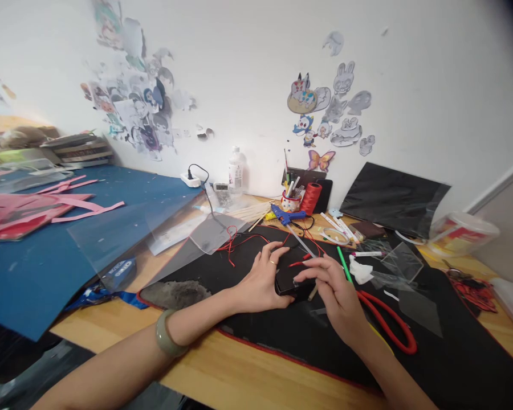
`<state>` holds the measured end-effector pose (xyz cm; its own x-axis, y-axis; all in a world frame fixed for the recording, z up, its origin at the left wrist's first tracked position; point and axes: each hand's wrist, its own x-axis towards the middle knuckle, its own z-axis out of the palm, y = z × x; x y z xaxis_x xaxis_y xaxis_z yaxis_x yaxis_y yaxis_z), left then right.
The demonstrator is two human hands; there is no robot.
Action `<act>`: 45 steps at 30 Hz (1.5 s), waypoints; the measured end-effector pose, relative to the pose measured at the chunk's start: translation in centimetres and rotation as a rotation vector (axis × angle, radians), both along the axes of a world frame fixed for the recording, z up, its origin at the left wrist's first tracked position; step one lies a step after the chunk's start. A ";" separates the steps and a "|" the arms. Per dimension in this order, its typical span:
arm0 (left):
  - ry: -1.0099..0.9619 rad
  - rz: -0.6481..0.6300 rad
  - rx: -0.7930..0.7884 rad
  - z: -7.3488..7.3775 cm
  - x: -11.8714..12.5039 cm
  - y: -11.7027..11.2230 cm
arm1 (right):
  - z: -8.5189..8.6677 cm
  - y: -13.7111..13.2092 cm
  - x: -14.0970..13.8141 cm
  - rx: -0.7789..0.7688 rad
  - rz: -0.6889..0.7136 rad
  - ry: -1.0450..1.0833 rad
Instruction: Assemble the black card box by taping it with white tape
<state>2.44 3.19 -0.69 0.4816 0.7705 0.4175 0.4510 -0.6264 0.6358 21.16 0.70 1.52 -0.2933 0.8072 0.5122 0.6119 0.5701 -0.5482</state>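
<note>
My left hand grips the left side of a small black box lying on the black mat; the fingers curl over its top and the thumb presses its near edge. My right hand rests its fingertips on the box's right end, fingers bent and close together. Thin red wires trail from the box toward the back left. A green stick lies just behind my right hand. Red-handled scissors lie under and to the right of my right wrist.
A blue glue gun, a red thread spool and a pen cup stand behind the box. Clear plastic sheets lie right, a blue card sheet with pink strips left. A white tub sits at the far right.
</note>
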 end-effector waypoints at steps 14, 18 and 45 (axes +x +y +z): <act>0.002 -0.029 0.000 0.1 -0.1 0.1 | -1.5 1.5 0.3 0.123 -0.103 -0.139; 0.003 -0.033 -0.003 0.0 -0.1 0.1 | -1.8 1.9 1.0 0.138 -0.065 -0.207; -0.038 -0.058 -0.030 -0.3 -0.2 0.3 | -1.6 1.8 0.9 0.110 -0.070 -0.178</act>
